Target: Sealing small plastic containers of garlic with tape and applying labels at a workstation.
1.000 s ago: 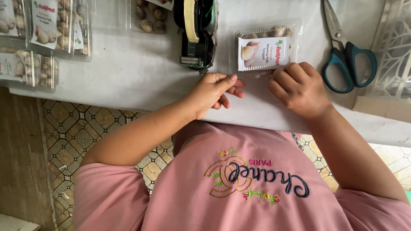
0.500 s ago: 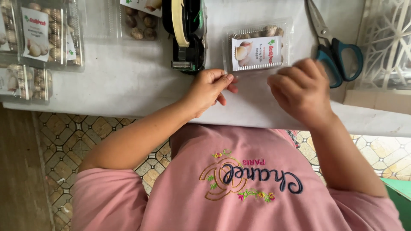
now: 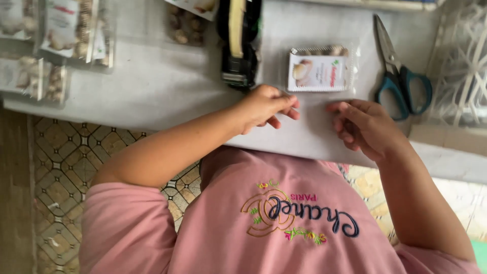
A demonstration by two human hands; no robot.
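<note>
Cut off and blurred
The tape dispenser [image 3: 238, 40] and the clear packs [image 3: 56, 45] run off the top edge; motion blur smears both hands' fingertips [image 3: 291, 104].

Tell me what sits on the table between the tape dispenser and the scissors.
In the head view, one clear plastic clamshell pack with a white label lies between the black tape dispenser and the teal-handled scissors; bare white table surrounds it.

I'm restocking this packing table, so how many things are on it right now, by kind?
Clear plastic packs with white labels: 5, one by the hands, one at the top edge, three at far left
Black tape dispenser: 1
Teal-handled scissors: 1
Total: 7
The far-left packs are blurred, so that count is approximate.
</note>
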